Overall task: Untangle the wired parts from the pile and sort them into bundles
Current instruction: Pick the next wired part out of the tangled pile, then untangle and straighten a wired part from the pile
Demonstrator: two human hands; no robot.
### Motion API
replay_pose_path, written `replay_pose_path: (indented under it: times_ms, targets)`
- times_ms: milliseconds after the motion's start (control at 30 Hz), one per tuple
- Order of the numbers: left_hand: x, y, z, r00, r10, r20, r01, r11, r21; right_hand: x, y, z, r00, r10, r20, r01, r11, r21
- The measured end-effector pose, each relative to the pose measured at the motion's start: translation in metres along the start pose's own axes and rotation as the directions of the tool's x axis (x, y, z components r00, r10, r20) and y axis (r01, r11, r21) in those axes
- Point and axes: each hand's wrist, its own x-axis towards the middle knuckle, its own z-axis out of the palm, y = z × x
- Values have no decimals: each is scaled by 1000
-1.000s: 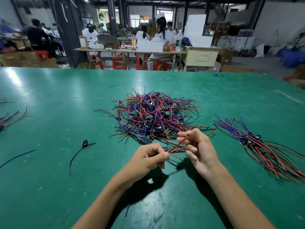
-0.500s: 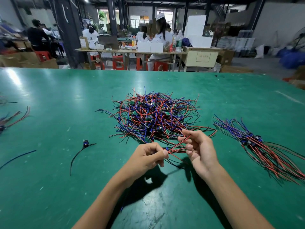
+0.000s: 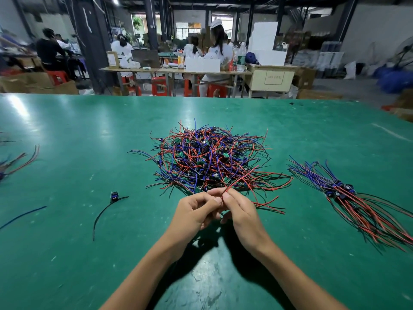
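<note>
A tangled pile [image 3: 210,157] of red, blue and black wired parts with small green boards lies in the middle of the green table [image 3: 78,135]. My left hand [image 3: 196,212] and my right hand [image 3: 240,212] meet at the pile's near edge, fingertips together. Both pinch the same wired part, whose red wire [image 3: 241,177] rises up and to the right from between my fingers. A sorted bundle [image 3: 348,195] lies to the right, its small dark parts lined up and its red and black wires fanning toward the near right.
A single part with a black wire [image 3: 111,202] lies left of my hands. A loose blue wire [image 3: 22,217] and a smaller bundle [image 3: 20,161] sit at the table's left edge. People work at benches beyond the table's far edge.
My hands have come together: the right hand moved left to meet the left. The red wire, earlier stretched between them, now stands up from the joined fingertips.
</note>
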Motion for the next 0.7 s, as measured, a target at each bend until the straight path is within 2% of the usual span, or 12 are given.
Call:
replay_pose_path:
  times_ms: [133, 233, 333, 467, 600, 700]
  targets:
    - [0, 3, 3, 999, 24, 37, -24, 1000, -2, 3, -1, -1, 999, -23, -44, 24, 999, 39]
    - [0, 5, 4, 997, 24, 74, -24, 1000, -1, 6, -3, -4, 993, 17, -119, -9, 998, 68]
    - [0, 3, 3, 990, 20, 137, -40, 989, 143, 13, -6, -13, 978, 78, -191, -52, 989, 136]
    - [-4, 1, 5, 966, -34, 258, -30, 970, 239, 19, -11, -34, 911, 194, -363, -96, 958, 270]
    - [-10, 6, 5, 952, -81, 294, 24, 981, 192, 20, -12, -43, 902, 253, -350, -120, 925, 361]
    - [-10, 12, 3, 932, -194, 307, 170, 980, 104, 21, -17, -51, 924, 199, -326, -106, 953, 282]
